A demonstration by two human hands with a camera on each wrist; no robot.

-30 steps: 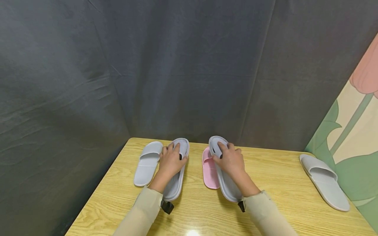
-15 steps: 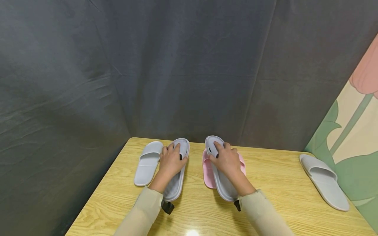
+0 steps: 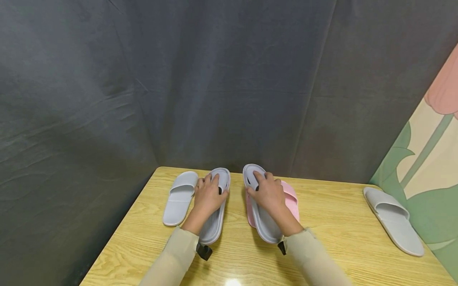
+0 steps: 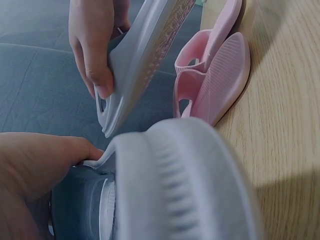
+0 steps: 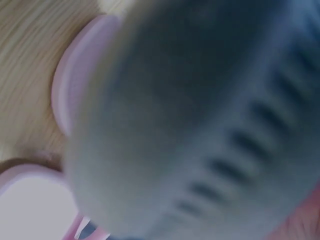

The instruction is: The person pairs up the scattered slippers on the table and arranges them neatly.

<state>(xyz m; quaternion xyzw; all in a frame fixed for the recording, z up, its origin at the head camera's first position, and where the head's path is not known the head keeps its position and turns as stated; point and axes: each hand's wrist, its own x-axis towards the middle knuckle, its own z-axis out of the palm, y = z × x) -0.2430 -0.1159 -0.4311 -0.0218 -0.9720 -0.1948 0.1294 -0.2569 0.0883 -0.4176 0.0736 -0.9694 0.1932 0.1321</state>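
My left hand [image 3: 207, 196] grips the strap of a lavender-grey slide slipper [image 3: 214, 226], thumb hooked at the strap edge. My right hand [image 3: 268, 194] holds a matching slipper [image 3: 265, 224] by its strap. In the left wrist view that right-hand slipper [image 4: 135, 60] hangs tilted above the table, apart from a pair of pink slippers [image 4: 225, 75] lying side by side. From the head view it partly covers the pink pair [image 3: 291, 200]. The right wrist view is mostly filled by the blurred grey slipper [image 5: 150, 140], with pink edges behind it.
A light grey slipper [image 3: 179, 198] lies just left of my left hand. Another grey slipper [image 3: 395, 222] lies at the table's right edge, beside a flower-patterned panel [image 3: 429, 178]. A dark curtain [image 3: 229, 87] hangs behind the wooden table [image 3: 236, 254].
My right hand has moved left with its slipper, passing across the pink pair and bringing the right pink slipper into view. My left hand has stayed nearly still.
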